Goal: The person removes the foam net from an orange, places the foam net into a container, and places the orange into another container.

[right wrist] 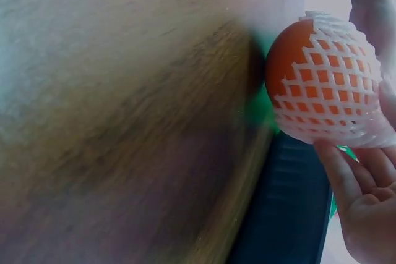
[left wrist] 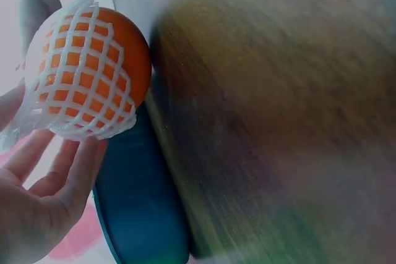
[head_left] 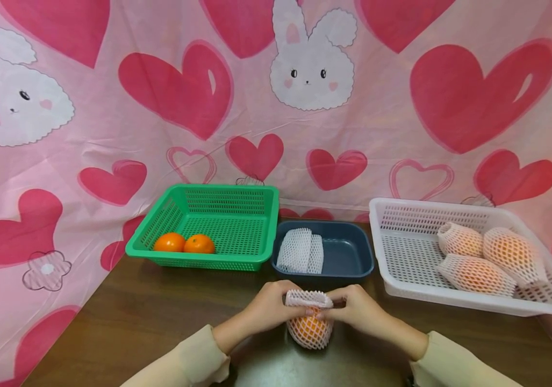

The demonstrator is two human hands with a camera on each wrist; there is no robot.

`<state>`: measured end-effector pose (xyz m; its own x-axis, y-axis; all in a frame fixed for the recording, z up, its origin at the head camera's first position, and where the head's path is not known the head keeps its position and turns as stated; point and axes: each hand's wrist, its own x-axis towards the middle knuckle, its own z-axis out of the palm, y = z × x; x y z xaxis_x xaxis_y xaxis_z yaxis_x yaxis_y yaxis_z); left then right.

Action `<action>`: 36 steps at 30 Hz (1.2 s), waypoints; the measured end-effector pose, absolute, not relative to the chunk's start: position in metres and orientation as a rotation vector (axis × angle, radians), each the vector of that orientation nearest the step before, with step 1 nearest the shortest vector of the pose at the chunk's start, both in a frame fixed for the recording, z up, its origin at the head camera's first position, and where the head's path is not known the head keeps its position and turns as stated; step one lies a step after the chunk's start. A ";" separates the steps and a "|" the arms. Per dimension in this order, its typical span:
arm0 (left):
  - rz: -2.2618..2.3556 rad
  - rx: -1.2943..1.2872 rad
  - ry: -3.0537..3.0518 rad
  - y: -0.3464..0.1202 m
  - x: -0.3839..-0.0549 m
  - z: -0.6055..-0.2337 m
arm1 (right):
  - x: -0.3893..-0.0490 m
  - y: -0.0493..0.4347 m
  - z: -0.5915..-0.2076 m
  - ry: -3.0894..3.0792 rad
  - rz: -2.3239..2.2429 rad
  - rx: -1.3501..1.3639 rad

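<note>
An orange sits partly inside a white foam net sleeve at the front middle of the table. My left hand pinches the sleeve from the left, its thumb across the near side. From the right, my right hand pinches the sleeve's upper part the same way. The sleeve's top edge is folded over into a thick rim between the hands. Both wrist views show the mesh stretched round the orange, whose underside is bare.
Behind the hands, a dark blue tub holds folded foam nets. To its left, a green basket contains two bare oranges. A white basket on the right has three netted oranges. A heart-patterned cloth hangs behind.
</note>
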<state>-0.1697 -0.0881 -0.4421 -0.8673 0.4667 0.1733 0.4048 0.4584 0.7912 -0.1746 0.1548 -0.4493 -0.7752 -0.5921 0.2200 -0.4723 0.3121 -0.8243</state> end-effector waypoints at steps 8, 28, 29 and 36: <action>1.419 0.827 2.699 -0.089 -0.168 -0.442 | -0.171 0.149 -0.448 2.558 -1.523 -1.012; 1.342 0.664 2.562 -0.092 -0.169 -0.440 | -0.175 0.145 -0.454 2.373 -1.654 -0.854; 1.348 0.669 2.568 -0.092 -0.170 -0.440 | -0.175 0.145 -0.454 2.371 -1.659 -0.851; 1.430 0.707 2.609 -0.093 -0.171 -0.440 | -0.174 0.142 -0.452 2.323 -1.720 -0.813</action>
